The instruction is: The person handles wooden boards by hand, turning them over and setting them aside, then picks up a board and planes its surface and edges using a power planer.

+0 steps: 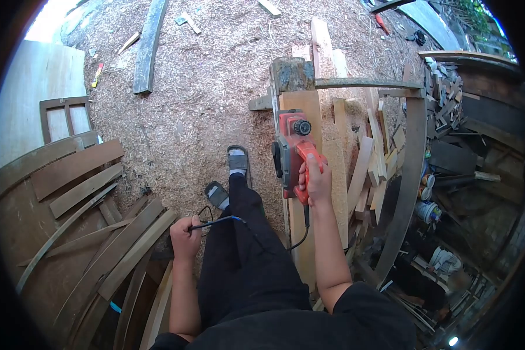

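Note:
My right hand [317, 179] is wrapped round the handle of a red and grey electric planer [290, 153]. The planer rests on a long wooden board [300, 100], which lies on a bench and runs away from me. A black cord [307, 224] leaves the rear of the planer and loops down behind my legs. My left hand [185, 236], off to the left, is closed on a dark power cord [216, 222] with a blue patch on it. The planer's underside is hidden.
Wood shavings [186, 116] cover the ground. Curved wooden pieces [122, 251] are stacked at the left, beside a pale plywood sheet [38, 93]. Cut boards [367, 169] lean right of the bench. A dark beam [150, 49] lies ahead. My sandalled feet [237, 162] stand left of the bench.

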Tool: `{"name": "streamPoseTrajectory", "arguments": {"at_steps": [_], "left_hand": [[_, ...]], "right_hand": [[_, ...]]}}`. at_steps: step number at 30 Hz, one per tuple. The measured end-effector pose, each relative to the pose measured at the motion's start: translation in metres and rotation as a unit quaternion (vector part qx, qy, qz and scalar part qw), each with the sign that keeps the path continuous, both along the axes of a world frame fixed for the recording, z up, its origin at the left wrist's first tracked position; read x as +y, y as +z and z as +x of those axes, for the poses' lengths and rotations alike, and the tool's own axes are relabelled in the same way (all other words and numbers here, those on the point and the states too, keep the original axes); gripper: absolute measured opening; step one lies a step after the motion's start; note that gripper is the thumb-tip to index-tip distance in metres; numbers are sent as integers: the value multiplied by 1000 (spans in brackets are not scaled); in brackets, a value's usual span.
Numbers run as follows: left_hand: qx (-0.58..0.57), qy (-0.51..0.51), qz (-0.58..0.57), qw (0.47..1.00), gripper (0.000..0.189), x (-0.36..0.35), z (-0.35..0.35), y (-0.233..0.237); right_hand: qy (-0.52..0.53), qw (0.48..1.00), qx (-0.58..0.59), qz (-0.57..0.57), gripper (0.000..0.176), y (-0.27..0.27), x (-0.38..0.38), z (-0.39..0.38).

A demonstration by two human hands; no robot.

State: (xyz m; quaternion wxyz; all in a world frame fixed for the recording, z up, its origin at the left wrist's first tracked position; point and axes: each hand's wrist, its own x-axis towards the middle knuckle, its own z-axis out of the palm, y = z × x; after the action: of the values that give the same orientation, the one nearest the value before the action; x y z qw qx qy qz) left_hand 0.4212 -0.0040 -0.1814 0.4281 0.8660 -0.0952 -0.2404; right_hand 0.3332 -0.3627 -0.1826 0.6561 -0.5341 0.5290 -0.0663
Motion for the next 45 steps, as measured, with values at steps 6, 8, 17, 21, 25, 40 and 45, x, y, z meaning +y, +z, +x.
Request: {"name": "streamPoseTrajectory", "arguments": {"at_steps": [6, 8, 17, 21, 25, 40, 45], "left_hand": [[3, 22, 1, 1000, 39, -11, 14, -5], [-3, 27, -1, 1000, 39, -15, 19, -4], [6, 48, 11, 999, 38, -24, 36, 2], [6, 61, 14, 998, 36, -30, 41, 7], [-1, 63, 1, 998, 34, -22, 36, 1], [-115, -137, -6, 984, 31, 135, -86, 152], [-192, -148, -7, 970, 39, 180, -152, 216]], "right_hand": [[-11, 1000, -4, -1, 46, 2, -14, 34], [-6, 1000, -8, 0, 46, 2, -18, 43], [34, 998, -54, -12, 43, -1, -50, 91], [58, 997, -48, -13, 45, 2, -66, 108], [31, 998, -62, 5, 45, 11, -72, 103], [-165, 965, 18, 205, 48, 165, 52, -258], [-219, 961, 2, 171, 45, 212, 111, -373]]}}
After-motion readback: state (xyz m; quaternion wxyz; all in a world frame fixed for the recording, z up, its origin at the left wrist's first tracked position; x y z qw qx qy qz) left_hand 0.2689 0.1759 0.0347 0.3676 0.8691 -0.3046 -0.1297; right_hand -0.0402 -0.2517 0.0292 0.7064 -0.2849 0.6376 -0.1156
